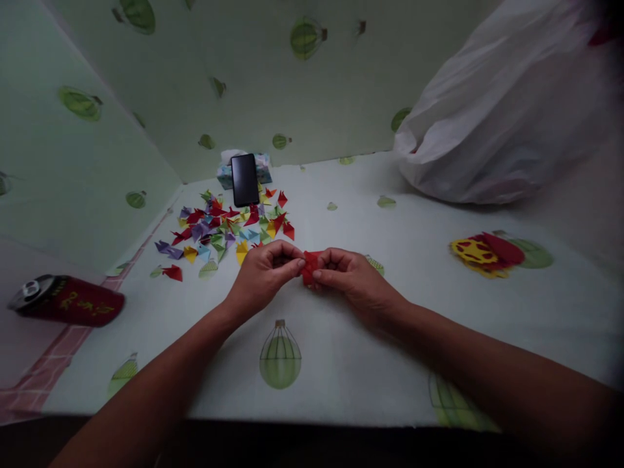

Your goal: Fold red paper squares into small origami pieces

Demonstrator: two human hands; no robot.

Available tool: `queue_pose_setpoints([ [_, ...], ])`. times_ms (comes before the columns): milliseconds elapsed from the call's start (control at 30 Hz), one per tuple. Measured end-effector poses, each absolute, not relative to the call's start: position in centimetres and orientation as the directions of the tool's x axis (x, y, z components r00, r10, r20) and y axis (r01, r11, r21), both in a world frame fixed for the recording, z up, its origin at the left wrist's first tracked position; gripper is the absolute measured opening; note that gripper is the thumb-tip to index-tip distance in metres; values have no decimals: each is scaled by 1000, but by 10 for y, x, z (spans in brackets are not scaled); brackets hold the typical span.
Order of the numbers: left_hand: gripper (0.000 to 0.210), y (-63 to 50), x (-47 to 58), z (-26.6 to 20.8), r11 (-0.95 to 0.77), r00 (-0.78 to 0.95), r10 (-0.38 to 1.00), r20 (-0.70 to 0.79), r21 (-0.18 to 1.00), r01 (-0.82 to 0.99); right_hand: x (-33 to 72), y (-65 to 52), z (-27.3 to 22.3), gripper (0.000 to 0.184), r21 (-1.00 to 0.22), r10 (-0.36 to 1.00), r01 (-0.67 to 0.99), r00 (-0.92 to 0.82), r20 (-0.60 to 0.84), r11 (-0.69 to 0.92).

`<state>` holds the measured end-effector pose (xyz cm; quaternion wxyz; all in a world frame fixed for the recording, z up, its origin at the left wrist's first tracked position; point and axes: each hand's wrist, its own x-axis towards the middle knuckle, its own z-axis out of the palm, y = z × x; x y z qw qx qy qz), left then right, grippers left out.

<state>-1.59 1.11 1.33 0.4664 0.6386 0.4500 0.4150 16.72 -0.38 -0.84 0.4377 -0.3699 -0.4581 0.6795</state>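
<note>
A small piece of red paper (311, 268) is held between my two hands, above the middle of the table. My left hand (267, 272) pinches its left edge between thumb and forefinger. On the opposite side, my right hand (351, 278) grips the paper with thumb and curled fingers. Some of the paper is covered by the fingertips, and its exact folds are too small to make out. Just behind my left hand lies a pile of folded paper cranes (214, 227) in red, purple, yellow, green and blue.
A black smartphone (245, 180) leans on a tissue box (264, 168) behind the cranes. A dark red can (73, 300) is at the left edge. Red and yellow cut-out pieces (487, 253) lie to the right, below a big white plastic bag (487, 130). Walls enclose the back and left.
</note>
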Motion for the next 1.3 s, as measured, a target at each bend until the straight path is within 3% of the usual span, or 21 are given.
queue_pose_setpoints([
  [533,11,11,-16,13,-153,244,965,92,958,244,169,-3,-11,24,-965,929,-215,-366,-60,-147],
  [1100,10,4,-8,4,-186,79,982,170,939,288,166,-5,-14,25,-961,944,-223,-320,-87,-164],
  [1300,12,2,-5,6,-140,55,990,131,966,219,164,-5,-13,24,-948,947,-255,-303,-106,-188],
])
